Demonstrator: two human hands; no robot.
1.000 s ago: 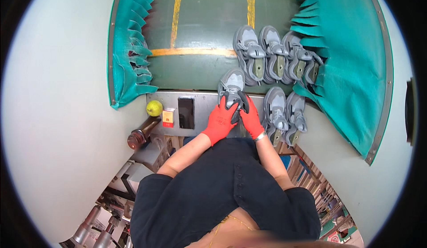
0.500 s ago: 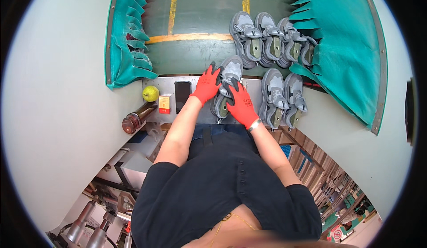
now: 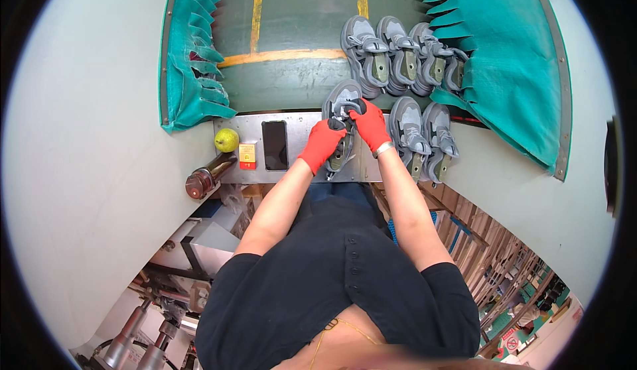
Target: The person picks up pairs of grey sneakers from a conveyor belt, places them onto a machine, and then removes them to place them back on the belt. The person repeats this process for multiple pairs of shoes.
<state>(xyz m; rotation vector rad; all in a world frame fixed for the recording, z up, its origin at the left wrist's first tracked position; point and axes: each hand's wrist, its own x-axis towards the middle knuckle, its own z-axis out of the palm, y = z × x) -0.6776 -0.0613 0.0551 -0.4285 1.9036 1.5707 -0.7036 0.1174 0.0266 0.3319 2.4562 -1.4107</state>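
A grey sneaker [image 3: 342,95] lies on the metal ledge in front of me, toe pointing away, with a green shoe last inside it. In a red glove with dark fingertips, my left hand [image 3: 324,143] is closed on the sneaker's left side by the laces. My right hand [image 3: 370,124], gloved alike, grips the upper near the tongue from the right. The gloves hide part of the laces and opening. Two matching sneakers [image 3: 407,131] rest to the right of my right hand.
Several more lasted sneakers [image 3: 363,42] stand on the green conveyor belt [image 3: 285,81], between teal strip curtains [image 3: 511,58]. Left on the metal ledge [image 3: 302,172] are a black phone [image 3: 275,146], a small yellow-red box [image 3: 247,156], a green fruit [image 3: 227,140] and a brown bottle [image 3: 211,175].
My left hand has moved right and nearer, from beside the toe to the laces. My right hand has shifted up and right along the sneaker, whose toe has swung slightly left.
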